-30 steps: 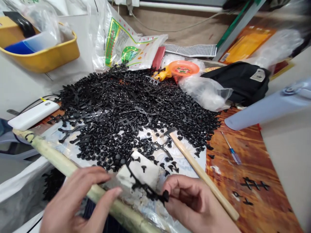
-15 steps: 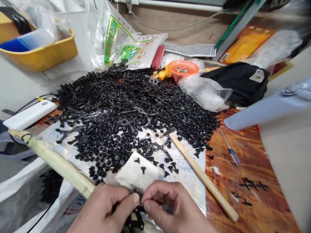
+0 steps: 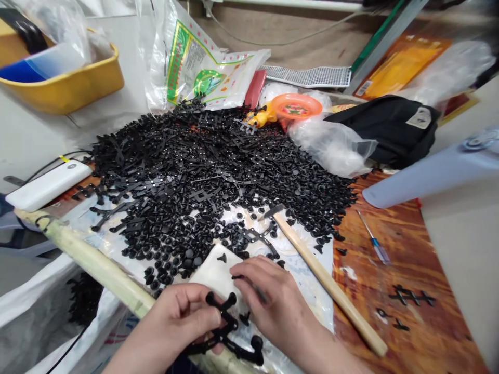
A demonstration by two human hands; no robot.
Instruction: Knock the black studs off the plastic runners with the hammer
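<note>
My left hand [image 3: 183,322] is closed around a black jointed linkage [image 3: 222,337], whose crossed arms end in round knobs. Over the white pad [image 3: 212,270], my right hand [image 3: 268,296] has its fingers bent together at a small black plug [image 3: 236,277]; its grip is partly hidden. Another black plug [image 3: 222,257] lies on the pad just beyond these fingers. Between the linkage and my right thumb a dark small piece [image 3: 245,318] shows; whether it touches either is unclear.
A large heap of black plugs and linkages [image 3: 195,161] covers the table's middle. Right of the pad lies a hammer [image 3: 331,285], then a screwdriver [image 3: 373,241] and loose black linkages [image 3: 412,296]. A pale pole [image 3: 97,265] runs along the near left edge, beside a white sack [image 3: 31,311].
My right hand has moved from beside my left hand up onto the pad, reaching one of its plugs. The linkage has come up into fuller view in my left hand.
</note>
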